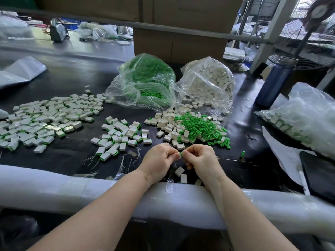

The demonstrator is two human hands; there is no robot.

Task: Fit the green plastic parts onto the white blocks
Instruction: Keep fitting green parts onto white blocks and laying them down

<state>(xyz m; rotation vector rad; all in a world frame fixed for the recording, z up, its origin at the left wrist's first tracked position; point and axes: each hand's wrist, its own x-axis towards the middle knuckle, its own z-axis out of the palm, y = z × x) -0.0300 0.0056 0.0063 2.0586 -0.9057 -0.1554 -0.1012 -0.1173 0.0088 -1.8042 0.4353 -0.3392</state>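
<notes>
Two hands meet low at centre on a black surface: the left hand and right hand both curl their fingers round one small green part, pinched between them. At 12 o'clock from the hands lies a loose pile of green parts and white blocks; finished blocks spread toward 10 o'clock. Two clear bags sit behind the pile.

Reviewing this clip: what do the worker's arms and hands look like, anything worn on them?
Both forearms are bare as far as the frame shows: no sleeves in view. The left hand and right hand wear no gloves, and no rings, watch or wristband show on the visible sides. Fingernails are mostly hidden.
</notes>
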